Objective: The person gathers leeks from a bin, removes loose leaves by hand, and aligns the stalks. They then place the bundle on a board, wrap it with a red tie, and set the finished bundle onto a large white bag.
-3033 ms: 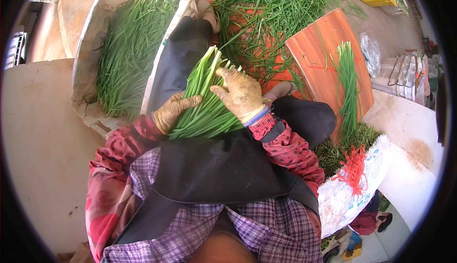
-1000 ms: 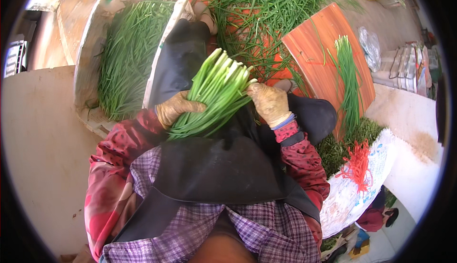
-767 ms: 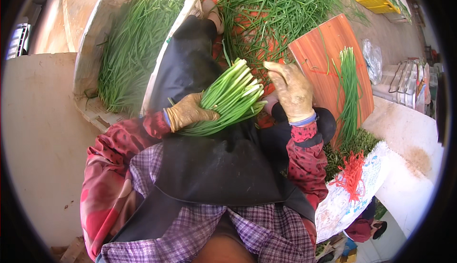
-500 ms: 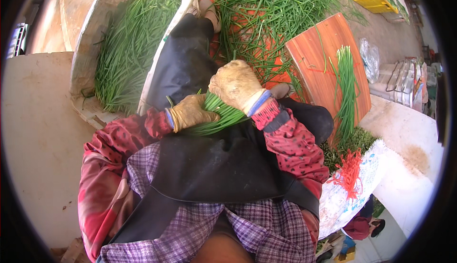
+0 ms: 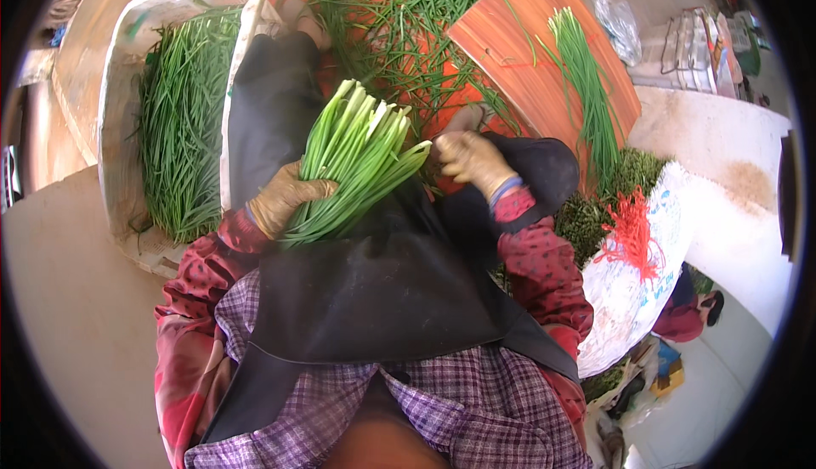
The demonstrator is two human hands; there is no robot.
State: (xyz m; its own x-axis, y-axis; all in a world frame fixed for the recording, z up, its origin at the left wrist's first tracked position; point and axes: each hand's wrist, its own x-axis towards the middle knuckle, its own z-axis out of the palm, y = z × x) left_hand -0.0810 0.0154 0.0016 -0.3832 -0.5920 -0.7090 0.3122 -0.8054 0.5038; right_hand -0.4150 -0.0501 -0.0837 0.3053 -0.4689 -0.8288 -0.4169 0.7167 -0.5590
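My left hand (image 5: 291, 195), in a tan work glove, grips a thick bunch of chives (image 5: 350, 159) above my black apron. Their pale cut ends point up and away from me, fanning out unevenly. To the right of the bunch is my right hand (image 5: 476, 161), gloved alike, with its fingers bent. Motion smears those fingers, so what they hold, if anything, does not show. Another bundle of chives (image 5: 586, 87) lies across the reddish wooden board (image 5: 518, 36) at the right.
At the left a white plastic crate (image 5: 110, 121) holds many chives. Loose chives (image 5: 391, 2) cover an orange sheet beyond my feet. Red ties (image 5: 633, 235) rest on a white woven sack (image 5: 629, 320) to the right. A person (image 5: 684, 316) is visible at the far lower right.
The bunch has swung up in my left hand, so its pale ends now show. My right hand has come off it and moved right. The whole view has shifted.
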